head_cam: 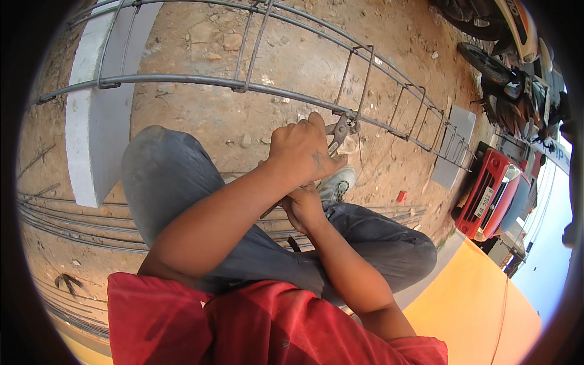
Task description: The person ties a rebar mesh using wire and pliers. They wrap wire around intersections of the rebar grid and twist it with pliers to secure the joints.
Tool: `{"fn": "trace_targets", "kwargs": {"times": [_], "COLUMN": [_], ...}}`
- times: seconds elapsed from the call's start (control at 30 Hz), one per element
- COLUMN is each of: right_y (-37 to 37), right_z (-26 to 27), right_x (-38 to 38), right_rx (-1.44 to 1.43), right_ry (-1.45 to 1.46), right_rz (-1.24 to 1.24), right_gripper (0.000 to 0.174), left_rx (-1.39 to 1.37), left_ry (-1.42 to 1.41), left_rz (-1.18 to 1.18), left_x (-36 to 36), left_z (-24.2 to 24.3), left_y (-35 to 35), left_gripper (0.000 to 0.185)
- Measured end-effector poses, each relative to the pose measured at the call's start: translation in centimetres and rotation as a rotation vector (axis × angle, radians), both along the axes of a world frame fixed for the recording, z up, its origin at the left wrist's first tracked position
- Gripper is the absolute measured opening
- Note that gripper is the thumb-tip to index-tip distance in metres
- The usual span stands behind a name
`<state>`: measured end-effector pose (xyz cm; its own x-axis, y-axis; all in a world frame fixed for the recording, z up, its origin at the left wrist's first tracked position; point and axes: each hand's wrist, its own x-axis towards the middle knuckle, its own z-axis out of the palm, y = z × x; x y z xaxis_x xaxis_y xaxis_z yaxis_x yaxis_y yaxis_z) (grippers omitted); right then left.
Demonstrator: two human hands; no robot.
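A pair of steel end-cutting pincers point(341, 131) has its jaws at the lower bar of a rebar cage point(292, 94), at a stirrup corner. My left hand point(301, 150) is wrapped around the pincers' handles just behind the head, its back facing up. Below it, my right hand point(305, 206) closes around the lower handle part, and a dark handle end pokes out beside its fingers. Both palms and most of the handles are hidden. Square stirrups point(358, 84) are spaced along the cage's long bars.
A white block point(82, 150) props the cage at left, a grey block point(451, 146) at far right. Loose rebars point(86, 223) lie on the dirt behind my knees. A red car point(486, 196) and motorcycles point(497, 68) stand at right. A small red object point(402, 196) lies nearby.
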<state>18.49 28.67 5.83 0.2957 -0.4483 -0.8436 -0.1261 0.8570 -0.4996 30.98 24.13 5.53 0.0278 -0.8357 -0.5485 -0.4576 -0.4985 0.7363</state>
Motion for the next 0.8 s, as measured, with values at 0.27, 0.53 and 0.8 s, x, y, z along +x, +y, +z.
{"fn": "trace_targets", "kwargs": {"times": [0.27,0.53,0.8], "right_y": [-2.4,-4.5,-6.1], "right_z": [3.3,9.0,9.6], "right_x": [-2.1,-3.5,-3.8], "right_rx": [0.106,0.014,0.036], "right_ry": [0.212,0.356,0.358], "right_rz": [0.153,0.263,0.308], "right_gripper": [0.021,0.023,0.021], "left_rx": [-0.032,0.084,-0.004], "left_ry": [-0.038,0.283,0.201], "left_rz": [-0.01,-0.022,0.004], "left_x": [1.2,0.4,-0.8], "left_z": [-0.4,0.2,-1.0], "left_y": [-0.3,-0.9,-1.1], "left_gripper": [0.101,0.106,0.114]}}
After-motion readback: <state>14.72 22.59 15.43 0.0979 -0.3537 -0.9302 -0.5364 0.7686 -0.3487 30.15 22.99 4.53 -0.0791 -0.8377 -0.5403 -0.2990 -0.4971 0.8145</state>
